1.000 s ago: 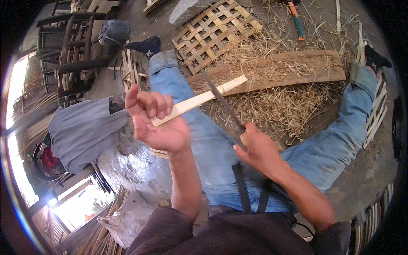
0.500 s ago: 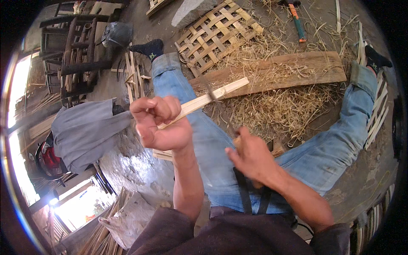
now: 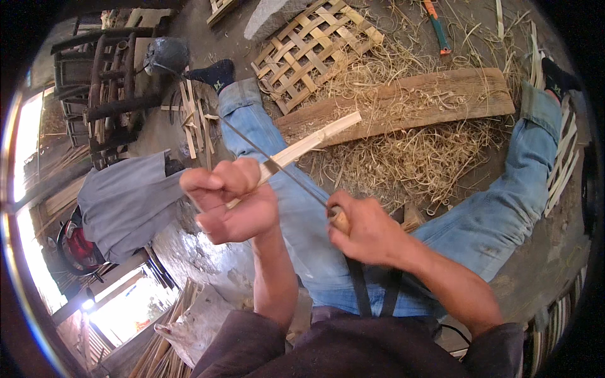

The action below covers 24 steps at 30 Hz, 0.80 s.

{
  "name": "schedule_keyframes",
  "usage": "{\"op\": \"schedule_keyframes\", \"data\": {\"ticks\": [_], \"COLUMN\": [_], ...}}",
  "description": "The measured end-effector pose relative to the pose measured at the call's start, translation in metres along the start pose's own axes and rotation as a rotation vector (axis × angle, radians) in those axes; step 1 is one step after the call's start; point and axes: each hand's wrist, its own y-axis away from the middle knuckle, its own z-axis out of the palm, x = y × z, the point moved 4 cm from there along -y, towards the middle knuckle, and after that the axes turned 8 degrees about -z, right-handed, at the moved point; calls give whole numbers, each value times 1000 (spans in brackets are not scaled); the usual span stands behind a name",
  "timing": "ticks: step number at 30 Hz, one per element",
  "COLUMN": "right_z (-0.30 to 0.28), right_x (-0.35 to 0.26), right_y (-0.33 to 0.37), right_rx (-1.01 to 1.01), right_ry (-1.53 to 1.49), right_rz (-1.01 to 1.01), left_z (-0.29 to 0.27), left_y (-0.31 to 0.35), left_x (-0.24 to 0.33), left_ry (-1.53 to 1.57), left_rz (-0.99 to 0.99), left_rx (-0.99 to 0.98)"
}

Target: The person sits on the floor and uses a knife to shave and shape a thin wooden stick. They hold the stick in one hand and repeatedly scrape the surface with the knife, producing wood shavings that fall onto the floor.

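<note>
My left hand (image 3: 236,208) is closed around the near end of a pale split-bamboo strip (image 3: 315,140), which slants up and away to the right above my left thigh. In my right hand (image 3: 372,232) is the wooden handle of a long, thin-bladed knife (image 3: 301,181). Its blade crosses the strip close to my left fingers and points up to the left. Whether the edge is biting into the strip, I cannot tell. Beyond the strip, a wooden plank (image 3: 435,101) lies between my legs.
Curly shavings (image 3: 409,167) surround the plank. Past it lie a woven bamboo panel (image 3: 315,53), a grey stone (image 3: 271,16) and an orange-and-green tool handle (image 3: 438,28). Loose strips (image 3: 561,167) lie beside my right leg. Grey cloth (image 3: 126,205) and a dark wooden frame (image 3: 107,88) stand left.
The knife blade has shifted along the strip from its middle toward my left hand. My right hand has moved slightly, and the strip has dropped a little to the left.
</note>
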Motion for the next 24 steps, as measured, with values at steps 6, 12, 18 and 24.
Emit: {"op": "schedule_keyframes", "data": {"ticks": [6,12,18,24], "right_z": [-15,-23,-25,-15], "right_x": [1,1,7,1], "right_y": [-6,-8,-12,-7], "right_rx": [-29,19,12,-3], "right_ry": [63,119,179,107], "right_rz": [-7,-61,-48,27], "left_z": [10,21,23,17], "left_y": [2,0,-10,-13], "left_x": [-2,-3,-2,-2], "left_ry": [-91,-110,-117,-68], "left_rz": [11,-1,-14,-41], "left_rx": [-70,-130,-94,-33]}}
